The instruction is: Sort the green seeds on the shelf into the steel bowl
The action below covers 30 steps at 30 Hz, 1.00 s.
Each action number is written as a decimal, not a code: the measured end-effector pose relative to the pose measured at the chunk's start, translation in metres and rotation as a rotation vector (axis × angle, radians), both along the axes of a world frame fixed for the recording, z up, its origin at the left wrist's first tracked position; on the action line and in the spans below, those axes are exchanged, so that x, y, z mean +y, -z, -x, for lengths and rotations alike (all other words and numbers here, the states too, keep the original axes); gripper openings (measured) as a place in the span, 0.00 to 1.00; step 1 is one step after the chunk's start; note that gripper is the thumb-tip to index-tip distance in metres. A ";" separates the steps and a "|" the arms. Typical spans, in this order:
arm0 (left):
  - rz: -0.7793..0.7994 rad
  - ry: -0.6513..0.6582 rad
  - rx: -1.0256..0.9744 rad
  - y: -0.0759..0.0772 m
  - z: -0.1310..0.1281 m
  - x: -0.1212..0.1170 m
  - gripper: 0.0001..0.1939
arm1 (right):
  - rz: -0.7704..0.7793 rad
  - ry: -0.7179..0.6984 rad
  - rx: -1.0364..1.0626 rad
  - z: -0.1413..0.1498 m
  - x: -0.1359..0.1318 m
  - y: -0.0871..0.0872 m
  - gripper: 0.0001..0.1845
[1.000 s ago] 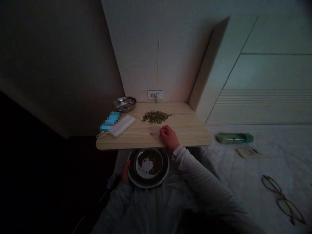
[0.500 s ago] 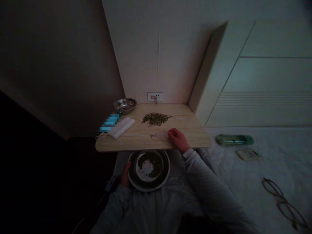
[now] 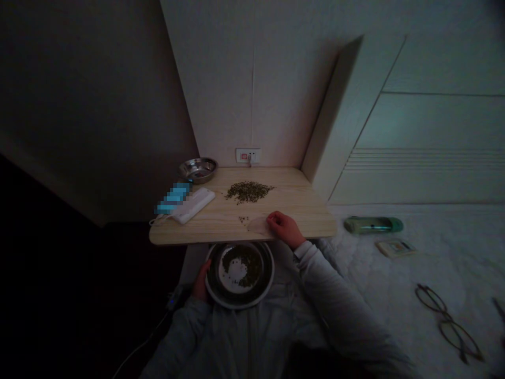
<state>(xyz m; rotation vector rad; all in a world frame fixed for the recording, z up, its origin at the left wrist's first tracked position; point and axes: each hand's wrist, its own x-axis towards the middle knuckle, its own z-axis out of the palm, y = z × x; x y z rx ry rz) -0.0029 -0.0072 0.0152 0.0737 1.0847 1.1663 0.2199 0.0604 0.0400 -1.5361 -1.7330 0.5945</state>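
Note:
My left hand [image 3: 202,281] is closed on the left rim of a round metal bowl [image 3: 269,281], held below the table's front edge. Dark green grains [image 3: 252,268] lie inside it, leaving part of its pale bottom bare. Over the table's front part, my right hand [image 3: 284,229] is closed, pinching a thin translucent sheet [image 3: 257,226] that lies low against the wood. What the sheet is exactly, I cannot make out. A few loose grains [image 3: 243,220] are just left of it. Farther back is a spread pile of the same small grains [image 3: 249,191].
On the wooden table [image 3: 307,210], a small metal bowl [image 3: 198,170] stands back left, near a white power strip [image 3: 193,205] and a blurred-out screen [image 3: 173,198]. A wall socket [image 3: 248,155] sits behind. Glasses [image 3: 447,321] and a green case [image 3: 373,225] lie on the bed.
My right hand has drawn the translucent sheet slightly toward the table's front edge, and the few loose grains now lie behind it to the left. The left hand keeps holding the bowl.

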 end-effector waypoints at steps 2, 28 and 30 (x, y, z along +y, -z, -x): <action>-0.005 -0.007 0.007 0.000 0.000 0.000 0.13 | 0.006 -0.026 -0.012 0.001 -0.001 0.000 0.12; 0.000 0.009 -0.022 0.000 -0.003 0.000 0.15 | -0.030 -0.054 0.104 0.004 0.020 0.002 0.12; -0.001 0.013 -0.027 0.000 -0.004 0.000 0.14 | -0.019 -0.063 0.090 0.004 0.019 0.002 0.13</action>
